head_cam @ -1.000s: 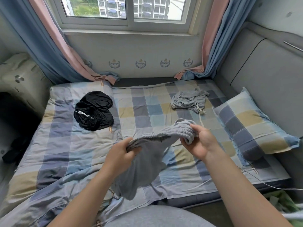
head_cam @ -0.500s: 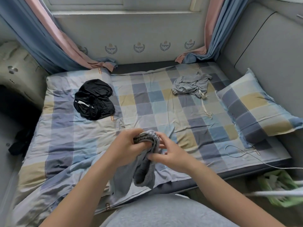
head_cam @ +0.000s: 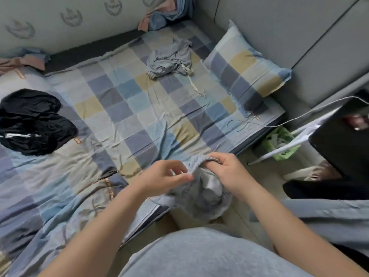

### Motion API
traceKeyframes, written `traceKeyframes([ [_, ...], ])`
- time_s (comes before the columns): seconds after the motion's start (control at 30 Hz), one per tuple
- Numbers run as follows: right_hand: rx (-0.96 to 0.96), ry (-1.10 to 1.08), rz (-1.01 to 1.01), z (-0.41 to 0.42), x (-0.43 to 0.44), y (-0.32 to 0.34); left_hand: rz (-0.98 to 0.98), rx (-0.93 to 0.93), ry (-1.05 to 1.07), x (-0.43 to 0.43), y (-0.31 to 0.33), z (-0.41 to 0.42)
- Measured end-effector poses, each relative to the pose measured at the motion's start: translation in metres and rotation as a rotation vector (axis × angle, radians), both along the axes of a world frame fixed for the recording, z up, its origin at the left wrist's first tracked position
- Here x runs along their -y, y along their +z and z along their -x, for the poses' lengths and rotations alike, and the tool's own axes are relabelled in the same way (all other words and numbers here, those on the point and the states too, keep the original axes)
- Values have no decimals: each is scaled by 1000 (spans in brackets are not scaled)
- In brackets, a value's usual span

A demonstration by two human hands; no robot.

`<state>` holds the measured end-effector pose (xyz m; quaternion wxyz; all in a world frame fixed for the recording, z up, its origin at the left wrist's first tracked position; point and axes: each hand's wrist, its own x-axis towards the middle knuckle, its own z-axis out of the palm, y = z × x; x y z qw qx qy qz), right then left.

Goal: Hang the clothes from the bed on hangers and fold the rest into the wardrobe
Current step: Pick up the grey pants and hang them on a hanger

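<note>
You are holding grey garment [head_cam: 201, 196] over floor [head_cam: 269, 172]: right hand [head_cam: 229, 172] fingers curling round ribbed waistband [head_cam: 196, 159], left hand [head_cam: 165, 176] fingers pinching it lightly. Risk: weak pinch slipping, bundle dropping.

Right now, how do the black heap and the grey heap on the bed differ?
The black heap is dark with a white stripe; the grey heap pale with a cream drawstring. The black heap lies left, the grey heap beside the pillow. Both are crumpled, untouched.

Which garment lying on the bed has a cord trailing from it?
The grey garment beside the pillow: a pale cord trails from it onto the sheet. Nothing trails off the black garment.
</note>
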<state>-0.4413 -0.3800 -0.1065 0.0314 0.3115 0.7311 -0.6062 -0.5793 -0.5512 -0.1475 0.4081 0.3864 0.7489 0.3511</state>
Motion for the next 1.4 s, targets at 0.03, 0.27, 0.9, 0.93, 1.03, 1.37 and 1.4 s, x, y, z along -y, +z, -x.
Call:
traceKeyframes([
  [0.03,0,-73,24,-12,-5,4,-15,-12,-79,-15,0,-10],
  [0.27,-23,-573,163,-121,-48,21,-1,-284,-261,-105,-42,-96],
  [0.9,453,-1199,-384,-623,-13,-46,263,-577,-677,-228,-83,-429],
  [0.93,488,-1228,-416,-647,-6,-46,260,-607,-719,-233,-79,-450],
  [1.03,596,-1351,-487,-707,15,-39,230,-660,-842,-249,-62,-513],
  [1.37,661,-1808,-648,-832,33,37,-88,-406,-1166,-329,42,-720],
  [1.4,642,-1846,-682,-842,31,50,-129,-375,-1190,-337,57,-739],
])
